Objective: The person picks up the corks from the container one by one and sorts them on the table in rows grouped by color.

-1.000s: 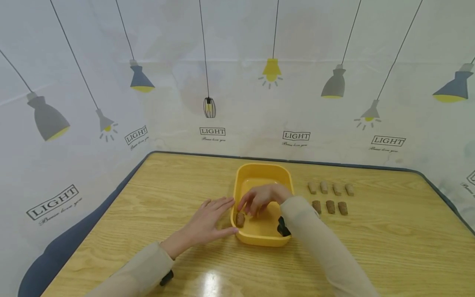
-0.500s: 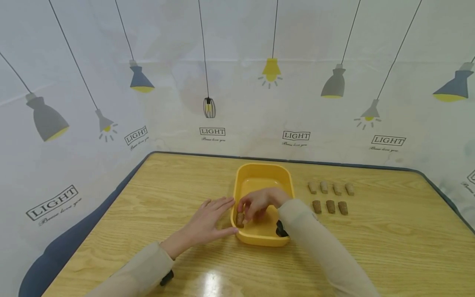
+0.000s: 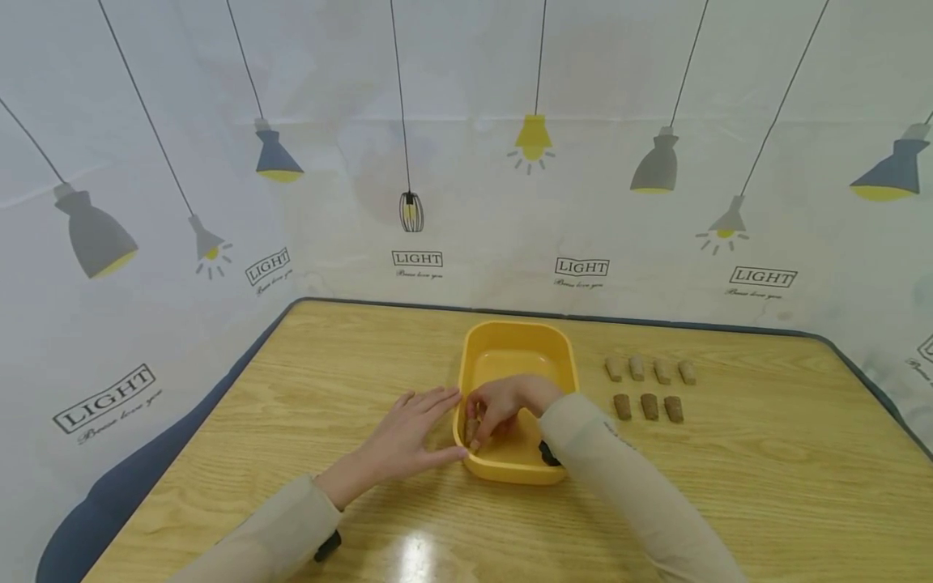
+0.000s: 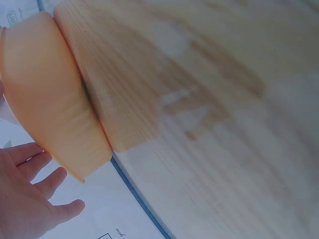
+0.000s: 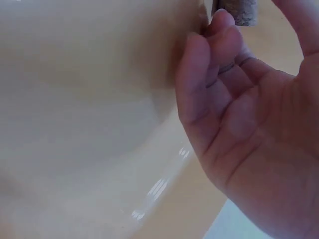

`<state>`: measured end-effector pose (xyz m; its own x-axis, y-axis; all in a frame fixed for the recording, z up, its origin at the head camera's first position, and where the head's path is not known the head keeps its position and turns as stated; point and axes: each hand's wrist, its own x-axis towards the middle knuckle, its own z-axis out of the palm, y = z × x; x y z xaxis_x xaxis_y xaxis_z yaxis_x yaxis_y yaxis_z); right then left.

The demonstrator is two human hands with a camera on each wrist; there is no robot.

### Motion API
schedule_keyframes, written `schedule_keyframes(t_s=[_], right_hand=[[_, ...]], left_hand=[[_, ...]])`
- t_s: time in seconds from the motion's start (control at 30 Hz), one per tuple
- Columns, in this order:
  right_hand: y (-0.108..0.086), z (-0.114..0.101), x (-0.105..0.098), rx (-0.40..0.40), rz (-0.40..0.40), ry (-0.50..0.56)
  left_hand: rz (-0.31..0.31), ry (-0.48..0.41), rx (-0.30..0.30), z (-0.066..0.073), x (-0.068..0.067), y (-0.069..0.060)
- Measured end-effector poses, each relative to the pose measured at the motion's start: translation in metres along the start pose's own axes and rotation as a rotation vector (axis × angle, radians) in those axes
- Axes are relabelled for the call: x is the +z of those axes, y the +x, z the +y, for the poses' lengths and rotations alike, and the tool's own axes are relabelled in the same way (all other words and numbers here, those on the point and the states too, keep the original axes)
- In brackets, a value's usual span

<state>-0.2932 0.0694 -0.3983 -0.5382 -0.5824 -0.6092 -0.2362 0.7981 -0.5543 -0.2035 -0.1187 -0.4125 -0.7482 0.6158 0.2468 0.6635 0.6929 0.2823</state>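
Observation:
A yellow plastic bin (image 3: 517, 474) stands on the wooden table. Inside it, my right hand (image 3: 503, 405) has curled fingers and thumb around a brown tapered cork (image 3: 470, 427) by the left wall. In the right wrist view the cork (image 5: 241, 12) shows at the top edge beside the fingertips, with the thumb on its other side; the thumb's tip is out of frame. My left hand (image 3: 404, 437) is spread, its fingertips touching the bin's left rim from outside. The left wrist view shows the left hand's (image 4: 30, 194) fingers against the bin's wall (image 4: 55, 89).
Right of the bin lie two rows of tapered corks on the table: several light ones (image 3: 662, 371) at the back and three darker brown ones (image 3: 649, 406) in front. A printed wall sheet (image 3: 481, 202) rises behind the table's far edge.
Inside the bin, my right hand has moved left and toward the near side, and its fingers have closed around the cork. The left hand has stayed at the rim.

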Motion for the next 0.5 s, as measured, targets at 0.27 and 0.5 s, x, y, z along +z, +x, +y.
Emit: schedule_keyframes(t_s=[0.27,0.5], right_hand=[[0.0,0.001,0.001,-0.035,0.005,-0.027],[-0.004,0.005,-0.009,-0.068,-0.01,0.013]], left_hand=[[-0.007,0.004,-0.008,0.0,0.001,0.0],[0.002,0.009,-0.004,0.001,-0.001,0.0]])
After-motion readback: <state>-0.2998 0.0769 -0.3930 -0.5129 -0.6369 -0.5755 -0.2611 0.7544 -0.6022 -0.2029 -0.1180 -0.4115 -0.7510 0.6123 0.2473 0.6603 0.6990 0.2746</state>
